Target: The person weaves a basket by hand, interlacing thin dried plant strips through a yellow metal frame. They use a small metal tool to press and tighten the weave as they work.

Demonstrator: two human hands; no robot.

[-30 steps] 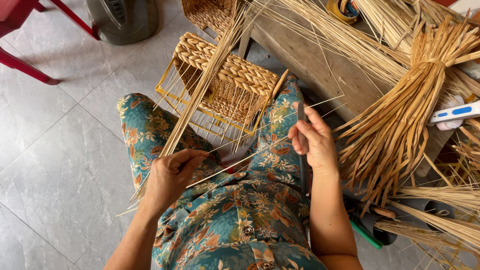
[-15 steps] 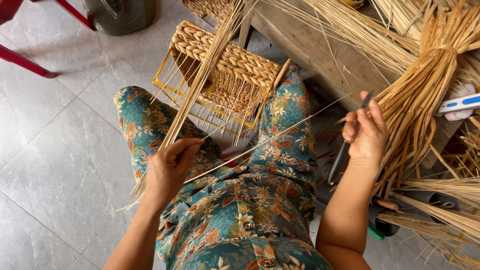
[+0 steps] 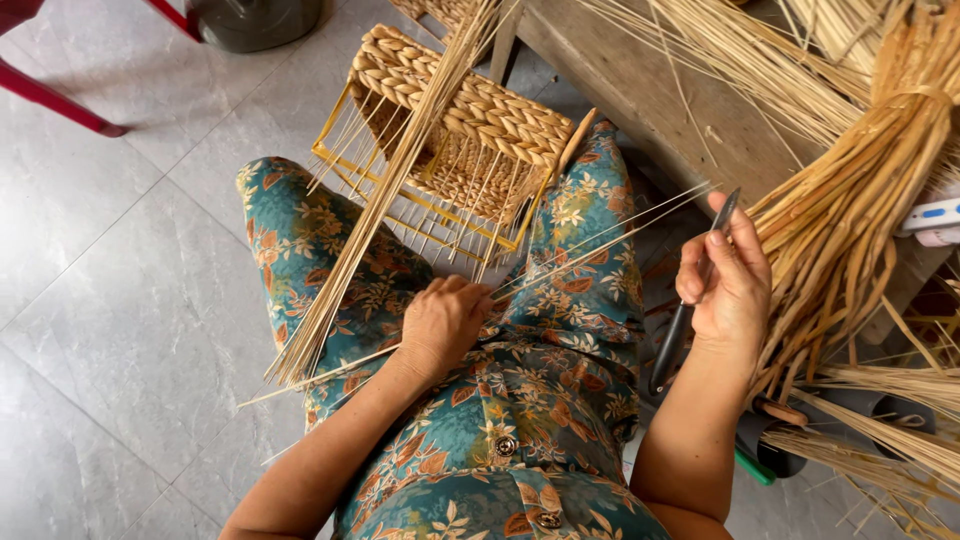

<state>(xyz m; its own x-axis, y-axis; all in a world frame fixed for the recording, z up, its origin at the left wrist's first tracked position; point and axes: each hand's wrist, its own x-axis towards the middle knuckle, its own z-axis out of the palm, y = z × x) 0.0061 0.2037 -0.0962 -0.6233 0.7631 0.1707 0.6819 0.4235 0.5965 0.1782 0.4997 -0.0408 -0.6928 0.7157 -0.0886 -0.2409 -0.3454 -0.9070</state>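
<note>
My left hand (image 3: 443,320) rests on my lap, closed around a few thin straw strands (image 3: 590,238) that run up and to the right. My right hand (image 3: 727,283) is raised to the right of my knee and grips a dark metal tool with a black handle (image 3: 683,320), its tip pointing up. A half-woven basket (image 3: 470,130) on a yellow wire frame stands between my knees. A long bundle of thin reeds (image 3: 385,195) lies across the basket and my left thigh.
A thick tied sheaf of straw (image 3: 850,210) hangs at the right beside a wooden bench (image 3: 640,90) covered with loose reeds. A red chair leg (image 3: 60,100) and a dark bucket (image 3: 255,20) stand on the grey tiled floor at the upper left.
My right hand has swung away from the strands toward the straw sheaf at the right, carrying the tool. My left hand has kept hold of the strands on my lap.
</note>
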